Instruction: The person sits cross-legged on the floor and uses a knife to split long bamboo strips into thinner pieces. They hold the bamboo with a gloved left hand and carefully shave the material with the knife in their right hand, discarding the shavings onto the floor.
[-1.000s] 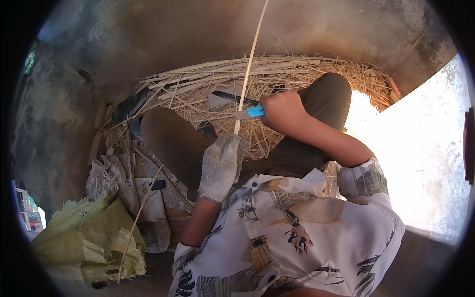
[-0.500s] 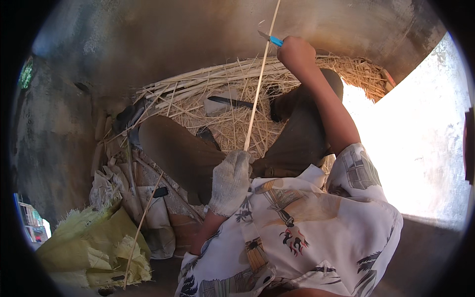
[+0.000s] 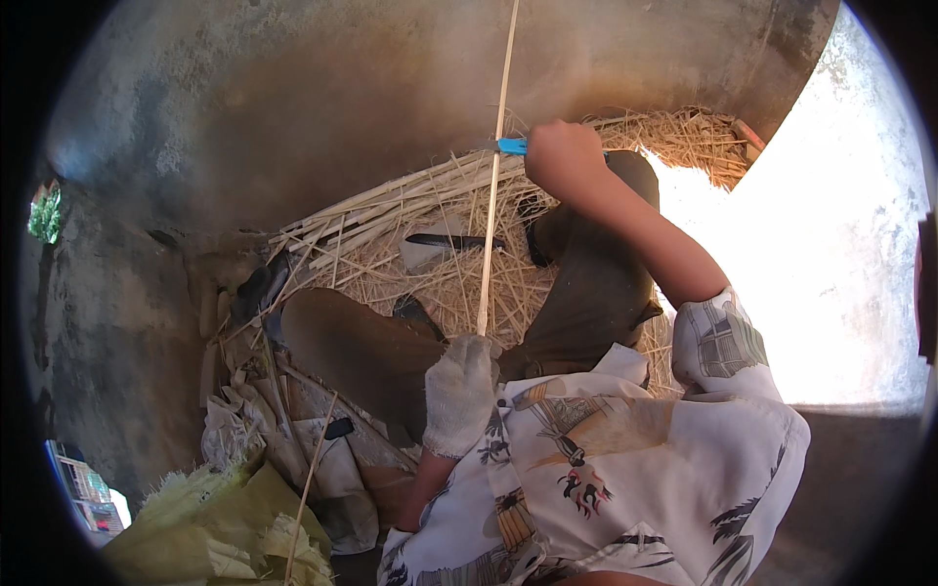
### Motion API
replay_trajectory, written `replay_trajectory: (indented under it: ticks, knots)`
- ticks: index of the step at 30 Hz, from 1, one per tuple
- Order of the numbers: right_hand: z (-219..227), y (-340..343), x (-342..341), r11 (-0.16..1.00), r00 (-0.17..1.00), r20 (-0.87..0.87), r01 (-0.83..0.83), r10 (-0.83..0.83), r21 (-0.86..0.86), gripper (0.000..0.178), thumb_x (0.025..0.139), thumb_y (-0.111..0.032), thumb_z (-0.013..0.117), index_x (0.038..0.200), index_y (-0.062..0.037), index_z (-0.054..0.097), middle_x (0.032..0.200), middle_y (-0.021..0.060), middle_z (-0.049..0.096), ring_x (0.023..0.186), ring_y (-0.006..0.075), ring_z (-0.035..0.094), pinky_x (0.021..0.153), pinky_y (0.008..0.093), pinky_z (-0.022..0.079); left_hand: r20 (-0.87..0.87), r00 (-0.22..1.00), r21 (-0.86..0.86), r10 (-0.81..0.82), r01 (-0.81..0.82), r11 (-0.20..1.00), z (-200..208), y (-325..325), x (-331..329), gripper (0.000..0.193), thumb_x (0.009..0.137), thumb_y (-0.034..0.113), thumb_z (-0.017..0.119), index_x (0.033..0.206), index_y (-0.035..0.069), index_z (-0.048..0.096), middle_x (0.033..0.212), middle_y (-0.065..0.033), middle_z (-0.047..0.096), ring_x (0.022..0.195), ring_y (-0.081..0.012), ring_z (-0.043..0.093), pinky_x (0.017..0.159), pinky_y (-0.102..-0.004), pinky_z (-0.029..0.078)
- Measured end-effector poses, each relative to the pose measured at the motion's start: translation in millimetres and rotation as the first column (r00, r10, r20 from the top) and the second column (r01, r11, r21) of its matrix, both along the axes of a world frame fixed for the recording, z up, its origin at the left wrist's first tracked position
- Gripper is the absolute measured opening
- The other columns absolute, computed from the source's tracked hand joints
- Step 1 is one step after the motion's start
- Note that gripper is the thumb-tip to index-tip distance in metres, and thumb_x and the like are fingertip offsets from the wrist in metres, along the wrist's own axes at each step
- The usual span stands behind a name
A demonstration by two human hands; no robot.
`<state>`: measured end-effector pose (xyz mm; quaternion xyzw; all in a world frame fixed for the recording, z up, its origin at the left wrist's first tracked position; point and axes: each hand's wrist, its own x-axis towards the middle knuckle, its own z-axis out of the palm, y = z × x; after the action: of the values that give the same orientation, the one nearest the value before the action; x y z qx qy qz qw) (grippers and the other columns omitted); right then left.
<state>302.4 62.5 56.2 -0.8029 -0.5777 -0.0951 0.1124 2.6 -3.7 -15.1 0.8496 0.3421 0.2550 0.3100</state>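
Observation:
A long, thin pale bamboo strip runs upward from my lap, past the view's top edge. My left hand, in a whitish knit glove, is closed around its lower end near my waist. My bare right hand grips a blue-handled utility knife, whose blade meets the strip farther up. The blade's tip is hard to make out against the wall. Beyond my left hand, between my bent legs, a dark-bladed knife rests over a pale block on the shavings.
Bamboo shavings and long split strips cover the floor by the curved wall. At lower left lie a frayed yellow-green sack and a loose thin strip. Bright light falls at right.
My right hand and the utility knife have come down along the strip, closer to my left hand. The strip stands slightly more upright, and the view has shifted a little.

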Motion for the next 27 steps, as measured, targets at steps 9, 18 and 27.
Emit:
replay_trajectory:
  ticks: [9, 18, 27]
  knots:
    - [-0.2, -5.0, -30.3, 0.980, 0.987, 0.012, -0.158, 0.160, -0.120, 0.015, 0.081, -0.017, 0.065, 0.079, -0.0067, 0.076, 0.077, 0.0154, 0.073, 0.072, 0.0319, 0.073, 0.061, 0.0440, 0.057, -0.086, 0.993, 0.029, 0.081, -0.079, 0.996, -1.7, 3.8, -0.6, 0.015, 0.090, 0.006, 0.059, 0.104, 0.002, 0.062, 0.093, -0.0163, 0.064, 0.078, -0.0363, 0.067, 0.066, -0.0451, 0.055]
    - [20.0, 65.6, 53.6, 0.993, 0.993, -0.036, 0.110, -0.108, 0.047, 0.014, 0.083, -0.013, 0.064, 0.081, -0.0071, 0.076, 0.078, 0.0148, 0.073, 0.068, 0.0299, 0.073, 0.059, 0.0427, 0.057, -0.099, 0.995, -0.011, 0.008, -0.009, 1.000, 0.0, -3.9, -16.4, 0.014, 0.086, 0.004, 0.061, 0.100, 0.005, 0.060, 0.091, -0.0124, 0.061, 0.077, -0.0330, 0.067, 0.065, -0.0448, 0.054]
    - [17.3, 69.7, 39.7, 0.998, 0.999, 0.028, -0.036, 0.035, 0.048, 0.015, 0.085, -0.012, 0.062, 0.083, -0.0073, 0.076, 0.081, 0.0132, 0.074, 0.072, 0.0326, 0.073, 0.062, 0.0434, 0.056, -0.085, 0.991, -0.052, 0.103, -0.108, 0.993, -0.8, 0.7, -19.8, 0.012, 0.088, 0.005, 0.059, 0.099, 0.009, 0.062, 0.093, -0.0116, 0.063, 0.073, -0.0337, 0.068, 0.063, -0.0430, 0.055]
